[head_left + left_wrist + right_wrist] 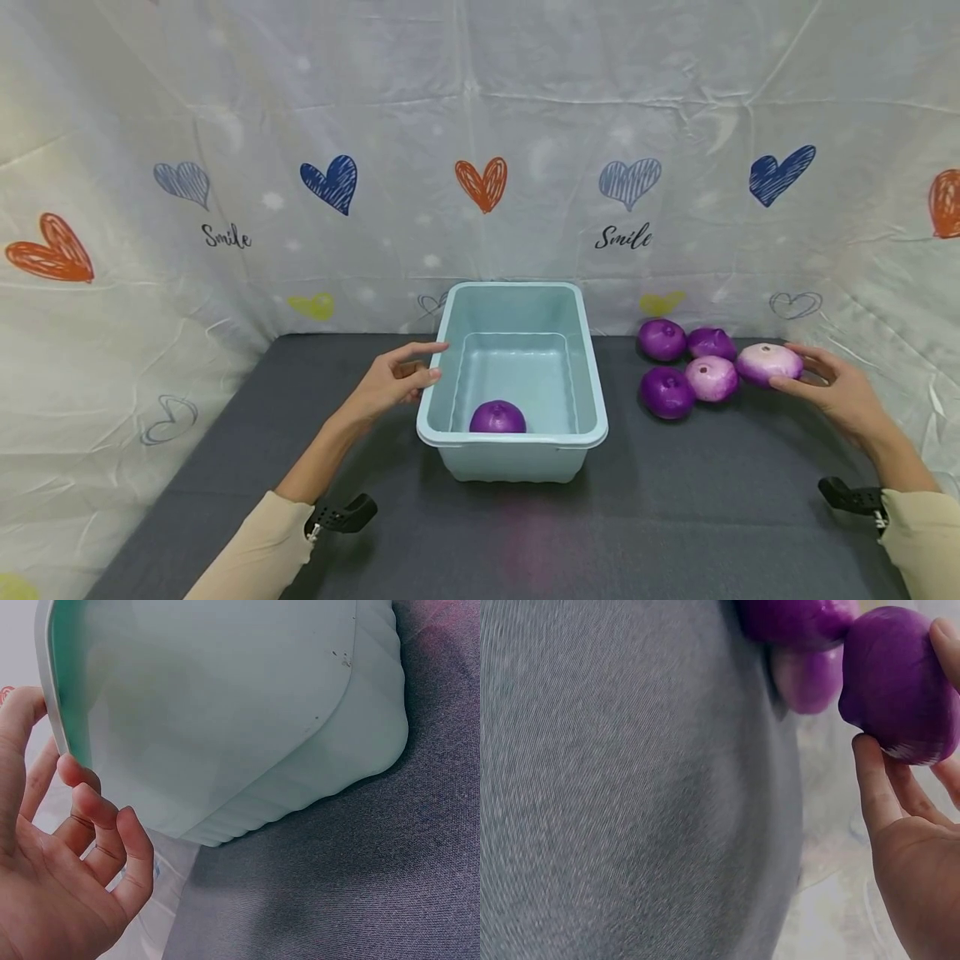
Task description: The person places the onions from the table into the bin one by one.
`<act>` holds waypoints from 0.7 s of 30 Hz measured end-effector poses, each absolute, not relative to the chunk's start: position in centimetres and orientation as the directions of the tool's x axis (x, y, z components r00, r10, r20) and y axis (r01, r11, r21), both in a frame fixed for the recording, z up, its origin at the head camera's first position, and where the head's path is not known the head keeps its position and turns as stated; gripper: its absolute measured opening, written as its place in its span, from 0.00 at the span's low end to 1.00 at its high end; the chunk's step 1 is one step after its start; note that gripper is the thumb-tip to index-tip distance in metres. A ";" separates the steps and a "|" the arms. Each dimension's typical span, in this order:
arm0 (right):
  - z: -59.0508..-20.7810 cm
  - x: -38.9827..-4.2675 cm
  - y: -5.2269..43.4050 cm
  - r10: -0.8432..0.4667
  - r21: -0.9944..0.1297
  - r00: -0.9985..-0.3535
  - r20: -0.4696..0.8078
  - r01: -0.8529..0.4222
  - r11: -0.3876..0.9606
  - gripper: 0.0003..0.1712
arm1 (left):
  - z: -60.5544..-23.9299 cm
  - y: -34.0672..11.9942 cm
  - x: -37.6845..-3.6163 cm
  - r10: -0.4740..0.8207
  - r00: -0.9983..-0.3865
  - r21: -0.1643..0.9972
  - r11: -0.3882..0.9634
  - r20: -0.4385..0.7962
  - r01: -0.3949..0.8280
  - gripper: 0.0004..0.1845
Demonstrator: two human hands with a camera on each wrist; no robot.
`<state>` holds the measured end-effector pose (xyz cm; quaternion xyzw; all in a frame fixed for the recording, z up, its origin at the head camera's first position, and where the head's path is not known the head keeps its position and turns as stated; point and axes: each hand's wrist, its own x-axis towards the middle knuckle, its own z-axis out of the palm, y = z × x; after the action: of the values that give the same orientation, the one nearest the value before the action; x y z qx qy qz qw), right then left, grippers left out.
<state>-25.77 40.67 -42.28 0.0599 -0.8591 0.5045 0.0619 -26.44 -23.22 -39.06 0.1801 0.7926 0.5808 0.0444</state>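
Note:
My right hand [843, 392] grips a purple onion [768, 365] between thumb and fingers at the right of the table. In the right wrist view the held onion [896, 682] looks deep purple and glossy, with fingertips against its side. It sits right beside several other onions [711, 379]. My left hand [393, 379] touches the left rim of a pale blue plastic tub [510, 462], index finger stretched across the rim and thumb at its outer edge. Its other fingers [131, 855] curl loosely beside the tub's wall. One purple onion [497, 417] lies inside the tub near its front.
A dark grey cloth covers the table [675, 517]. Behind it hangs a white curtain [525, 92] printed with hearts and "Smile". The onion group lies near the table's back edge, to the right of the tub. Each wrist wears a black strap device [345, 515].

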 end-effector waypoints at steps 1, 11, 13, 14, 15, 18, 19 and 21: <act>-42.2 -25.7 40.6 -0.045 -0.864 -0.984 0.173 -0.174 0.473 0.36 | -39.1 -23.2 -26.4 0.335 -0.932 0.937 0.261 0.140 0.234 0.25; -40.8 -25.4 39.4 -0.072 -0.874 -0.974 0.215 -0.225 0.432 0.34 | -39.2 -23.1 -26.4 0.325 -0.937 0.936 0.272 0.131 0.225 0.26; -40.5 -25.4 39.1 -0.079 -0.866 -0.973 0.218 -0.230 0.443 0.34 | -39.2 -23.1 -26.4 0.324 -0.937 0.936 0.269 0.133 0.226 0.26; -40.3 -25.4 39.0 -0.083 -0.864 -0.972 0.218 -0.232 0.446 0.34 | -39.2 -23.2 -26.4 0.324 -0.936 0.936 0.268 0.135 0.227 0.26; -40.2 -25.4 38.8 -0.089 -0.863 -0.971 0.222 -0.238 0.446 0.34 | -39.2 -23.2 -26.4 0.325 -0.936 0.936 0.266 0.136 0.229 0.26; -39.8 -25.4 38.2 -0.107 -0.865 -0.966 0.234 -0.257 0.432 0.33 | -39.2 -23.2 -26.4 0.326 -0.935 0.937 0.263 0.139 0.231 0.26; -39.7 -25.5 37.9 -0.111 -0.871 -0.965 0.237 -0.262 0.416 0.33 | -39.3 -23.2 -26.4 0.327 -0.935 0.937 0.262 0.139 0.231 0.26; -39.5 -25.5 37.4 -0.123 -0.881 -0.960 0.251 -0.280 0.381 0.33 | -39.3 -23.2 -26.4 0.329 -0.934 0.938 0.259 0.140 0.232 0.26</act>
<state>-25.50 37.38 -39.51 0.1216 -0.8279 0.5427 0.0720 -26.42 -23.20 -39.29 0.1771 0.7924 0.5823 0.0418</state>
